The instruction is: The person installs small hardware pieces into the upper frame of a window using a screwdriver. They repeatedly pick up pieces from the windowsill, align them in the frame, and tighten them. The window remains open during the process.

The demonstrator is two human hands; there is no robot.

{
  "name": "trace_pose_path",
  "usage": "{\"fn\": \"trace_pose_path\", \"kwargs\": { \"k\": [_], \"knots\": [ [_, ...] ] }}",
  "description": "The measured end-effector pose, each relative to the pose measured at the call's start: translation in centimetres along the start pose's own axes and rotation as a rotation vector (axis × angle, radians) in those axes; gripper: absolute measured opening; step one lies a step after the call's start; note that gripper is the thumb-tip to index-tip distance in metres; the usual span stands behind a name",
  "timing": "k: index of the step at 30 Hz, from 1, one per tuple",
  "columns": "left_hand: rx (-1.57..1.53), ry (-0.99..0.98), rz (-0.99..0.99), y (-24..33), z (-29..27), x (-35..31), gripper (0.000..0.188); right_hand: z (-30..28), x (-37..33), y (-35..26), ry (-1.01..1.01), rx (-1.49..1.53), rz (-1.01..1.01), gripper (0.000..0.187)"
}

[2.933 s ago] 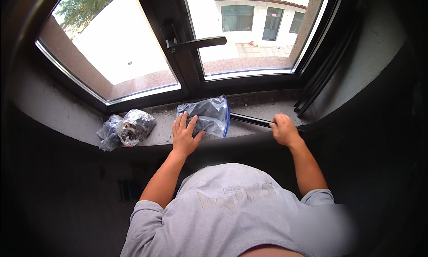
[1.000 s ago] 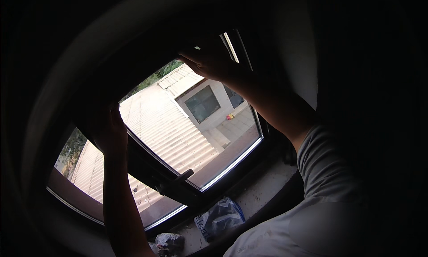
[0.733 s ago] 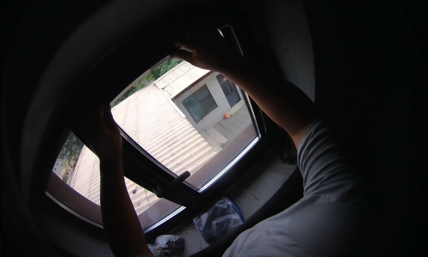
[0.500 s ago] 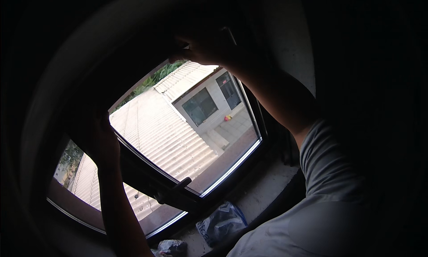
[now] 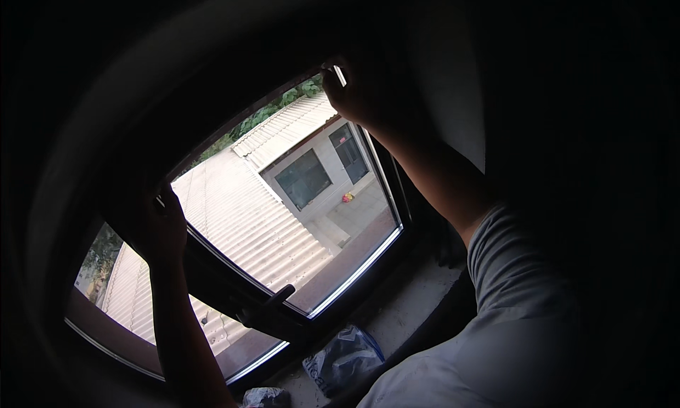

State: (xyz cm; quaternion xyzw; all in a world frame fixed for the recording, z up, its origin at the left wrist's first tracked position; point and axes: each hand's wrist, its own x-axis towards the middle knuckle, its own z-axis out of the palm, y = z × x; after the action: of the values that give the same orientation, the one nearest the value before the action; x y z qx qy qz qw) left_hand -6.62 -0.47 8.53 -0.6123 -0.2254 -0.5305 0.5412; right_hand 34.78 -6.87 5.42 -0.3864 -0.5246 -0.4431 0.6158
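Both my arms are raised to a dark-framed window (image 5: pixel 312 317). My left hand (image 5: pixel 161 227) is at the left end of the glass's upper edge. Its thumb and fingers look curled together, with a small bright gap between them, and what they grip is lost in shadow. Up at the top right corner of the pane, my right hand (image 5: pixel 348 93) has its fingers closed by the frame; whatever is in them is too dark to name. A dark straight edge runs along the top of the glass between the two hands. Below my left hand juts the window handle (image 5: pixel 273 303).
On the sill (image 5: pixel 418 295) lie a clear plastic bag (image 5: pixel 345 358) with dark contents and a smaller wrapped bundle (image 5: pixel 266 397). Outside are a corrugated roof (image 5: pixel 241 217) and a low building (image 5: pixel 304 178). Deep shadow covers the surrounding wall.
My right hand has moved right along the upper edge to the pane's corner. The pale strip along the top of the glass now looks dark. My left hand has barely shifted.
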Motion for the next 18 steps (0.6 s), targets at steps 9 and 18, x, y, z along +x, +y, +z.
{"fn": "trace_pose_path", "kwargs": {
  "k": [9, 18],
  "knots": [
    [0.087, 0.005, 0.057, 0.0, -0.6, -0.3, 0.053, 1.3, -1.5, 5.0, 0.176, -0.198, 0.089, 0.021],
    [0.001, -0.038, 0.019, 1.0, -1.3, 0.3, 0.039, 1.1, -1.7, 3.2, -0.06, -0.01, 0.197, 0.011]
  ]
}}
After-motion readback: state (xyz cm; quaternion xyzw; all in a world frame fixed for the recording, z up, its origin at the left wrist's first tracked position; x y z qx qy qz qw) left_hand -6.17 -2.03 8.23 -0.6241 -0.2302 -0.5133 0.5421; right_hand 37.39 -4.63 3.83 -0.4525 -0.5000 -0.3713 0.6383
